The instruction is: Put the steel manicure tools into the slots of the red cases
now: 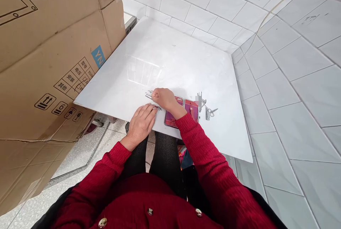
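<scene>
My left hand (142,120) lies palm down at the near edge of the white board, fingers stretched out. Its fingertips touch a small shiny metal tool (158,108), perhaps a nail clipper. Reaching across to the left, my right hand (164,98) is closed in a pinch; whatever it holds is hidden. Just beyond its fingers lie a few slim metal tools (148,94). Under my right wrist is an open red and purple manicure case (191,110), partly covered by the forearm. Right of the case are small scissors (212,112) and several other metal tools (207,114).
The white board (186,65) forms the work surface. A large cardboard box (66,44) stands close along its left side. Tiled walls (202,5) rise behind and to the right, and a thin cable (269,12) hangs in the corner.
</scene>
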### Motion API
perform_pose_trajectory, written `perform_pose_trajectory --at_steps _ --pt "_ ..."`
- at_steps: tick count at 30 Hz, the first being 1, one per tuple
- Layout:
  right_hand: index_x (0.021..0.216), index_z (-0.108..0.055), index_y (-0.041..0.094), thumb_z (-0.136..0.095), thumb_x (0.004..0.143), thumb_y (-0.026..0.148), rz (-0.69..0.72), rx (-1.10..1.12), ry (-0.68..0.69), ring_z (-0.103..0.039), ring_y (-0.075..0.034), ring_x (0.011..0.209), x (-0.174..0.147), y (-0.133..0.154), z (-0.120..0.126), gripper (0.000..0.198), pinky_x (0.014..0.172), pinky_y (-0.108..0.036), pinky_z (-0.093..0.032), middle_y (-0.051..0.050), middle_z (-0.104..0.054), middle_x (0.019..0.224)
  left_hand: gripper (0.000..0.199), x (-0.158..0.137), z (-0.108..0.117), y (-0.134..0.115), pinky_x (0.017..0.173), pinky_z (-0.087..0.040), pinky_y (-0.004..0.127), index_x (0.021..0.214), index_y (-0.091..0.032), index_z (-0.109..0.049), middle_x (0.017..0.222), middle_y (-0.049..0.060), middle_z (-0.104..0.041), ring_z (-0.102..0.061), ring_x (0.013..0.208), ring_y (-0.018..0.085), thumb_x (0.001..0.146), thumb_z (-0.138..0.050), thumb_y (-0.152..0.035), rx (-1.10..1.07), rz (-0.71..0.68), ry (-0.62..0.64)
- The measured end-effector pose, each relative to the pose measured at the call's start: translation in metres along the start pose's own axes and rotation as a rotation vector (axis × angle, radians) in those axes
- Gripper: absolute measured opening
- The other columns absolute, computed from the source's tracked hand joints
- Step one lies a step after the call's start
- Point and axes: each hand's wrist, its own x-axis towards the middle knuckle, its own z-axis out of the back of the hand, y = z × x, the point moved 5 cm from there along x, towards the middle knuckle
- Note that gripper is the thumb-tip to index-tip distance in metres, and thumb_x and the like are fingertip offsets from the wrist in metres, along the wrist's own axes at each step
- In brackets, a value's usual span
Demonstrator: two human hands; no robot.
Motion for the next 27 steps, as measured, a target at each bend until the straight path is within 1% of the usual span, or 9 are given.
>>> perform_pose_trajectory --at_steps 2,5,9,11,14,16,20,23,27 --pt "0.085 -0.070 0.019 -0.056 0.090 0.017 0.015 0.079 -0.056 -0.061 -0.016 0.075 -0.008 -0.006 0.001 0.014 0.065 -0.027 -0.034 -0.002 -0.075 0.084 0.035 -0.003 0.004 0.002 0.116 -0.046 0.050 0.137 -0.018 -0.061 0.142 0.014 -0.066 -0.055 0.140 0.029 0.105 -0.047 -0.020 0.016 0.012 -0.007" --pt "0.083 -0.067 0.020 -0.056 0.091 0.021 0.020 0.280 -0.165 -0.061 -0.015 0.072 -0.029 -0.023 -0.001 0.014 0.066 -0.026 -0.037 0.001 -0.071 0.079 0.033 -0.009 0.009 0.007 0.116 -0.047 0.050 0.135 -0.018 -0.063 0.142 0.013 -0.066 -0.057 0.139 0.029 0.105 -0.048 -0.021 0.047 0.028 -0.008" --pt "0.085 -0.067 0.020 -0.057 0.091 0.027 -0.040 0.478 -0.269 -0.060 -0.016 0.072 -0.060 -0.047 -0.019 0.013 0.070 -0.027 -0.042 0.001 -0.068 0.079 0.027 -0.012 0.010 0.011 0.114 -0.049 0.049 0.126 -0.017 -0.067 0.138 0.012 -0.069 -0.061 0.135 0.029 0.105 -0.051 -0.021 0.095 0.020 -0.022" --pt "0.088 -0.068 0.020 -0.058 0.091 0.026 -0.018 0.502 -0.333 -0.060 -0.017 0.074 -0.070 -0.051 -0.028 0.011 0.074 -0.029 -0.045 0.000 -0.066 0.078 0.025 -0.011 0.009 0.011 0.113 -0.049 0.049 0.123 -0.017 -0.068 0.137 0.011 -0.070 -0.062 0.134 0.029 0.104 -0.052 -0.019 0.111 0.003 -0.031" --pt "0.090 -0.069 0.021 -0.060 0.090 0.024 0.050 0.461 -0.409 -0.059 -0.019 0.080 -0.075 -0.052 -0.034 0.009 0.081 -0.032 -0.045 -0.001 -0.065 0.079 0.025 -0.010 0.008 0.010 0.112 -0.049 0.048 0.122 -0.017 -0.069 0.136 0.010 -0.071 -0.062 0.133 0.030 0.103 -0.053 -0.017 0.117 -0.008 -0.044" --pt "0.089 -0.069 0.022 -0.061 0.089 0.023 0.068 0.443 -0.420 -0.059 -0.019 0.080 -0.074 -0.051 -0.036 0.008 0.082 -0.034 -0.043 0.000 -0.064 0.078 0.025 -0.010 0.008 0.010 0.112 -0.049 0.048 0.123 -0.017 -0.069 0.137 0.010 -0.071 -0.062 0.134 0.030 0.102 -0.054 -0.017 0.121 -0.015 -0.052" --pt "0.087 -0.069 0.022 -0.061 0.089 0.022 0.056 0.447 -0.413 -0.058 -0.019 0.077 -0.070 -0.051 -0.034 0.008 0.083 -0.035 -0.042 0.001 -0.063 0.076 0.024 -0.011 0.008 0.009 0.112 -0.048 0.047 0.122 -0.017 -0.069 0.136 0.010 -0.071 -0.063 0.133 0.029 0.102 -0.056 -0.016 0.142 -0.034 -0.073" --pt "0.087 -0.069 0.022 -0.061 0.090 0.022 0.055 0.424 -0.405 -0.058 -0.020 0.079 -0.071 -0.049 -0.033 0.009 0.084 -0.035 -0.041 0.000 -0.065 0.077 0.025 -0.012 0.008 0.010 0.111 -0.048 0.046 0.122 -0.017 -0.069 0.136 0.010 -0.072 -0.063 0.133 0.028 0.102 -0.055 -0.016 0.151 -0.038 -0.080" --pt "0.088 -0.071 0.021 -0.062 0.091 0.020 0.046 0.368 -0.348 -0.059 -0.020 0.080 -0.070 -0.048 -0.029 0.009 0.081 -0.034 -0.040 -0.001 -0.067 0.078 0.027 -0.012 0.006 0.012 0.111 -0.048 0.046 0.124 -0.018 -0.069 0.137 0.009 -0.071 -0.062 0.135 0.028 0.102 -0.053 -0.018 0.142 -0.015 -0.049"
